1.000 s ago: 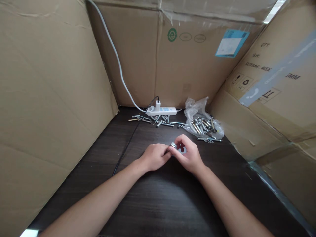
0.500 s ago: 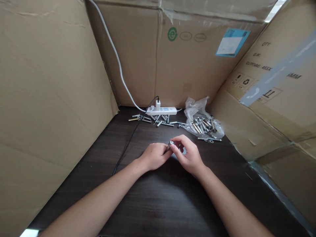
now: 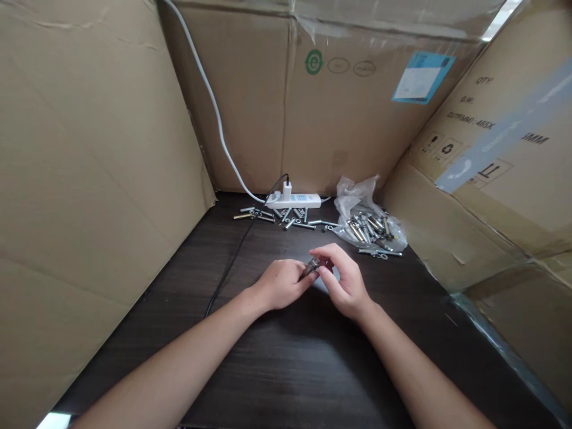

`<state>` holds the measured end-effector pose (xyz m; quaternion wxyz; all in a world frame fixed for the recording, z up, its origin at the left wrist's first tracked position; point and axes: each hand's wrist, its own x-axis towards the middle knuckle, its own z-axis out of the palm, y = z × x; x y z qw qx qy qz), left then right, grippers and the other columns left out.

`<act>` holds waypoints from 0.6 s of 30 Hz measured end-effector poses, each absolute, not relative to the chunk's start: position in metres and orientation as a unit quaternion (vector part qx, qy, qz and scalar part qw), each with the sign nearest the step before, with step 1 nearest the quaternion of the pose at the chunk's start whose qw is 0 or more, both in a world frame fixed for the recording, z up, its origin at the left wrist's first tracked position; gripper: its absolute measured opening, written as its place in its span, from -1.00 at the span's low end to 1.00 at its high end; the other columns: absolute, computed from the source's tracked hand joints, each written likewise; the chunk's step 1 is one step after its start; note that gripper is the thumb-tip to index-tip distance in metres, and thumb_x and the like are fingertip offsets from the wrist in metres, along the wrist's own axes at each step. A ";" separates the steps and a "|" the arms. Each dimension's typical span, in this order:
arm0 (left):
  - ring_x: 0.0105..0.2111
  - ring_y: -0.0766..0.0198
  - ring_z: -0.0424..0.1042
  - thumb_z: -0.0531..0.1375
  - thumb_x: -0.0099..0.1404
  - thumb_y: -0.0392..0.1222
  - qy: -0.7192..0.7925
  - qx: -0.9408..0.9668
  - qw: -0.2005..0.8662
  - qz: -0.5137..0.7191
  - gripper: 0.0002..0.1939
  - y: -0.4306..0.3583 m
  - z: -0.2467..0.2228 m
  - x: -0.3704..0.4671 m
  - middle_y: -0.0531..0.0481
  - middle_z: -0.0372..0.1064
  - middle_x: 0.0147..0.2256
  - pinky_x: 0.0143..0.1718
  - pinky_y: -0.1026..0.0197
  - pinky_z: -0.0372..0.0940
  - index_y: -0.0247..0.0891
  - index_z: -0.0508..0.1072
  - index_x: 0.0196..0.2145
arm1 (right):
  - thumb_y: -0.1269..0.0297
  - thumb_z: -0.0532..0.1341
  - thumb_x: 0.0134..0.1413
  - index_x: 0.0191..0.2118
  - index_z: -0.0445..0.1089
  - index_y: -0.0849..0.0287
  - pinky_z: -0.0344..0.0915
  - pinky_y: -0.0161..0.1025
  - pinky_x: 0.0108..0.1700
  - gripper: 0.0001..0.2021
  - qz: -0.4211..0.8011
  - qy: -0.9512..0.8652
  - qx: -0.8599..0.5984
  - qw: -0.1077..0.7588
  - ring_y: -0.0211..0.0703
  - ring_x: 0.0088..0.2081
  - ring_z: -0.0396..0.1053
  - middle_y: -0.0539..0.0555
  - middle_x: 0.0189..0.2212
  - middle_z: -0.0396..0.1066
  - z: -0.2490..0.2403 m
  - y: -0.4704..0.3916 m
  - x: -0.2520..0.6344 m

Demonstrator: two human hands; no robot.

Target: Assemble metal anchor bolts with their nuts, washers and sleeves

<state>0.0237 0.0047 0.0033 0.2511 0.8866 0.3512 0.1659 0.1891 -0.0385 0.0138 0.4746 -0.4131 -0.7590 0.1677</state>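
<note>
My left hand (image 3: 282,283) is closed around a dark metal bolt (image 3: 309,268), whose end with a shiny nut-like part points up and to the right. At that end, the fingertips of my right hand (image 3: 342,279) curl round the bolt and touch it. Both hands are above the middle of the dark table. Beyond them lie loose bolts and washers (image 3: 292,224). To their right, a clear plastic bag (image 3: 357,196) lies open with several bolts (image 3: 369,226) in it.
A white power strip (image 3: 308,201) with a plug and a black cable (image 3: 231,262) stands at the back of the dark table (image 3: 277,369). Cardboard walls (image 3: 241,101) enclose the left, back and right sides. More bolts lie before the bag.
The right fingers have shifted slightly right and opened a little around the bolt's end. More of the bolt now shows between the hands.
</note>
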 end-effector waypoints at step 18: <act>-0.29 0.21 0.44 -0.06 0.37 0.00 0.342 0.892 0.247 0.161 -0.62 0.003 0.004 0.024 -0.04 0.48 -0.33 -0.26 0.26 0.22 -0.24 0.45 -0.35 | 0.30 0.22 0.06 -0.34 0.21 0.14 0.18 -0.30 -0.42 -0.87 0.179 -0.735 -0.462 0.463 -0.28 -0.47 0.18 -0.05 -0.47 0.20 0.011 -0.035 0.188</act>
